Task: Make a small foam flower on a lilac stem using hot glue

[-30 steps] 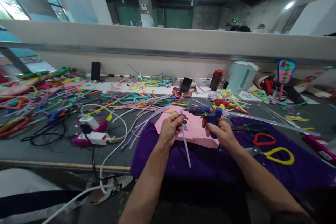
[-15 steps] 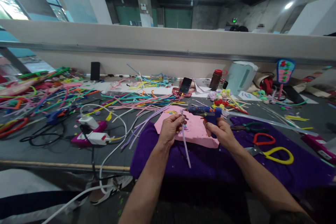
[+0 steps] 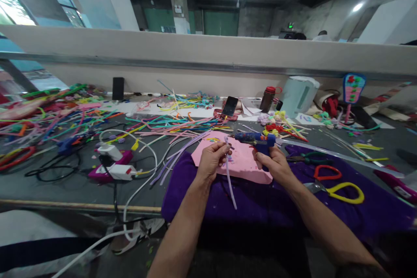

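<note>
Between the fingertips of my left hand [image 3: 211,159] is a lilac pipe cleaner [image 3: 230,184], its long end hanging down and its upper end just above the fingers. My right hand [image 3: 276,163] is wrapped round the grip of a blue hot glue gun [image 3: 257,139]. The nozzle points left and is close to the top of the pipe cleaner; whether they touch I cannot tell. A long clear glue stick [image 3: 339,151] sticks out from the gun's rear. Under both hands lies a pink sheet [image 3: 257,173] with small bits on it, on a purple cloth [image 3: 260,204].
Scissors with red and yellow handles [image 3: 345,193] and green-handled pliers [image 3: 312,157] lie right on the cloth. Many loose pipe cleaners [image 3: 169,124] cover the table's left and middle. A power strip with white plugs [image 3: 120,169] and looping cables sits left. A phone [image 3: 230,106] leans behind.
Both hands stay almost in place. The glue gun has shifted very slightly to the right, and the rear end of its glue stick is a little lower and farther right.
</note>
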### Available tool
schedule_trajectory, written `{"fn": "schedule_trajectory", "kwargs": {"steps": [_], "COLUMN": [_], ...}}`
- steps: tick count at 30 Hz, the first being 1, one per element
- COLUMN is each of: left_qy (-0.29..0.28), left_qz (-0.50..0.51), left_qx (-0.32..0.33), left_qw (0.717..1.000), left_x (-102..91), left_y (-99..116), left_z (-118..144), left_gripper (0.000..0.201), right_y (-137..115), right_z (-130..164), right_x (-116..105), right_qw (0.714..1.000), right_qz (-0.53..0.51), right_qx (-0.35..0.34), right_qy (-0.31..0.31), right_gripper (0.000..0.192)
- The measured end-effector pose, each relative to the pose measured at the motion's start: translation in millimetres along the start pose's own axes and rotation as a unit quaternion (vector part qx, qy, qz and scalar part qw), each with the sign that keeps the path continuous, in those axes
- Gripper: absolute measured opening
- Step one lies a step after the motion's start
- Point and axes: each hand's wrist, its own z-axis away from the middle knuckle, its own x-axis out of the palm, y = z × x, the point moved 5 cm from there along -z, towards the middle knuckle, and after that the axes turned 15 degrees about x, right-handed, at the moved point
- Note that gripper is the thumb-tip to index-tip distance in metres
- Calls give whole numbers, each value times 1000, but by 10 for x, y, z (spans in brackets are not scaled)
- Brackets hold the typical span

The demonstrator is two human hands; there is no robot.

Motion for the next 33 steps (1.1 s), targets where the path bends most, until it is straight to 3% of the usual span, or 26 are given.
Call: {"fn": "schedule_trajectory", "kwargs": {"steps": [6,33], "left_qy": [0,16], "left_qz": [-4,-3], "left_qx": [-9,0], "left_qw": [1000,1000], "left_x": [-2,-12], "left_y": [-3,32], "left_z": [0,-2], "left_gripper": [32,33], "right_y": [-13,45], "right_z": [3,1], "right_x": [10,18], "right_qw": [1000,1000], "right_qz": [-14,3], "right_qx": [0,14], "right_qy": [-28,-17], "right_gripper": [24,25]}}
